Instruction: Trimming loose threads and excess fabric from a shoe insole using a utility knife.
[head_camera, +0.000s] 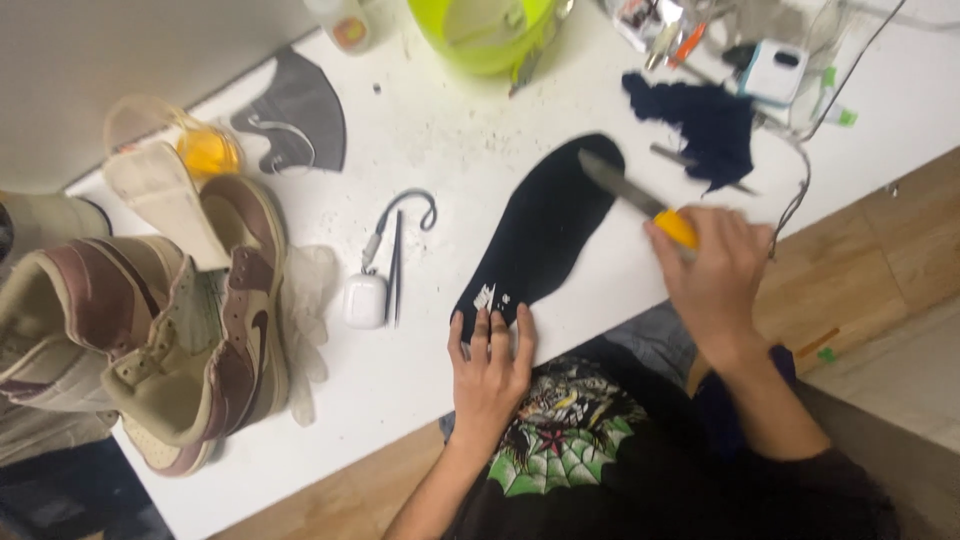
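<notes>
My left hand (490, 365) lies flat, fingers (497, 330) spread and gripping nothing, pinning the heel end of the dark insole (545, 225) near the lower middle of the frame. My right hand (715, 265) is closed around the yellow handle of a knife (635, 195), whose blade lies across the insole's upper end, right of centre. White flecks (490, 297) cling to the insole just above my left fingertips. I judge the scraping goes best with the blade held shallow, stroking away from the pinning hand and pressing firmly. On the white bench (420, 140), tweezers (396, 270) and a small white case (365, 300) sit left of the insole; sneakers (200, 330) stand at far left.
</notes>
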